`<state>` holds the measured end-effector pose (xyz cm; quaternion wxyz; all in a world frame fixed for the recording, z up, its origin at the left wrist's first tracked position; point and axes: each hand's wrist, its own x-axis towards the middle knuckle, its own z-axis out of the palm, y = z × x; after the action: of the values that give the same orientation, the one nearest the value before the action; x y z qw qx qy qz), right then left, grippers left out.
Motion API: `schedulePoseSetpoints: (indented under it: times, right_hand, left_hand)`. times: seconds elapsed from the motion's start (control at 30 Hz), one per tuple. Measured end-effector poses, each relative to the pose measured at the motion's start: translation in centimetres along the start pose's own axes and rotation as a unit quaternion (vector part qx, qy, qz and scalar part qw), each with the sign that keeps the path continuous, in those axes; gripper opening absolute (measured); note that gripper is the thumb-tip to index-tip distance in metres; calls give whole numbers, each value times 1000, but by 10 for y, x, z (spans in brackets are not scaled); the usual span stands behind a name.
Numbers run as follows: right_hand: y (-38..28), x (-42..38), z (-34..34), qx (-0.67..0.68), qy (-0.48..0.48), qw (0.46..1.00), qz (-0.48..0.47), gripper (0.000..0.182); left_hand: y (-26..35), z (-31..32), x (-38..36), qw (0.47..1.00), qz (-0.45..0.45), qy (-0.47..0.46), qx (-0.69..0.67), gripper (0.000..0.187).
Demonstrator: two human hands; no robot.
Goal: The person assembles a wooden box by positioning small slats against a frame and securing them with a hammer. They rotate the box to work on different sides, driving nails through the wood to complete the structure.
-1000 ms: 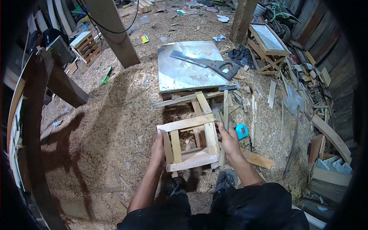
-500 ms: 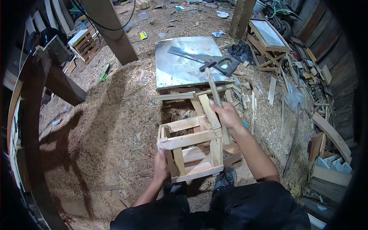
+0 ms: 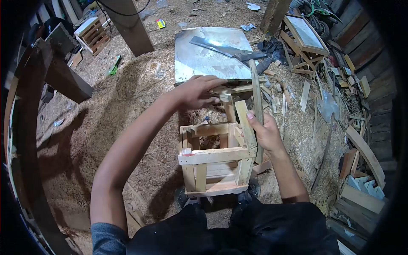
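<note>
A small slatted wooden crate frame (image 3: 216, 156) stands upright before my knees, its top open. My right hand (image 3: 268, 134) is closed round a hammer (image 3: 256, 91) by its wooden handle, head end pointing away from me. The thumb of that hand also presses against a short wooden slat (image 3: 245, 121) leaning up from the crate's right corner. My left hand (image 3: 199, 91) reaches forward beyond the crate, fingers stretched and apart, over the ends of some wooden strips (image 3: 225, 97). Whether it touches them is hard to see.
A metal-topped low table (image 3: 212, 55) stands ahead with a handsaw (image 3: 219, 53) lying on it. Wooden posts (image 3: 131, 32) rise at left and right. Sawdust covers the floor (image 3: 140, 106); scrap wood (image 3: 357, 85) piles along the right wall. A framed wooden piece (image 3: 304, 34) stands far right.
My left hand has let go of the crate's left side and moved forward to the strips by the table. The hammer and right hand have shifted slightly right. The crate now stands more upright.
</note>
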<state>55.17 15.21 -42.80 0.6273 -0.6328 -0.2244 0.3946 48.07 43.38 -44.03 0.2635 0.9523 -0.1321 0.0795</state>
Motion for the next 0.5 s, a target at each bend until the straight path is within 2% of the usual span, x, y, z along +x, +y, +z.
schedulePoseSetpoints:
  times: [0.03,0.13,0.23,0.37,0.4,0.5]
  right_hand:
    - [-2,-3,-1,-1,1,1000,6,27]
    - [0,-13,-4,19,17,1000,4,27]
    - [-1,-17,-11,-29,15,999,-24,28]
    - [-3,-19,-7,-26,16,1000,-3,28]
    - [-6,-19,-5,-23,14,1000,3,28]
    - [-9,-19,-2,-41,17,999,-12,28]
  left_hand:
    - [-1,2,10,999,28,-30,1,55]
    - [6,3,21,980,-28,-86,-180,47]
    - [21,11,16,983,-42,-40,-175,40]
    - [58,7,13,971,-161,-44,-174,38]
    - [64,8,14,974,-151,-29,-167,36]
    - [77,5,18,965,-197,-39,-169,35]
